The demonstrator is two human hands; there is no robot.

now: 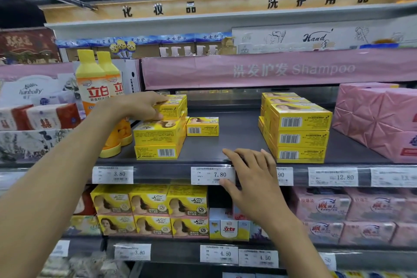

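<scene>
shelf (237, 140): a dark grey board is running across at chest height, with a price rail along its front lip.
pink packs (379, 119): big wrapped bundles are sitting at the far right end of the shelf.
bottles (94, 88): two orange ones with yellow caps are standing at the left, just beside the yellow boxes.
right stack (300, 128): yellow boxes are lying three high, barcodes facing out, right of the middle and near the pink packs.
left stack (158, 140): more yellow boxes are piled up left of the middle, well apart from the right stack.
right hand (255, 176): it is lying open and flat, fingers straight on the shelf lip, thumb down over the price rail, holding nothing.
left hand (140, 105): it is reaching in with fingers curled over the top box and thumb pressing its front.
top box (173, 106): it is sitting on the left stack, toward the back, gripped by the left hand.
single box (202, 126): it is lying alone, touching the left stack's right side.
tag (209, 175): it is showing 7.80, just beside the right thumb.
</scene>
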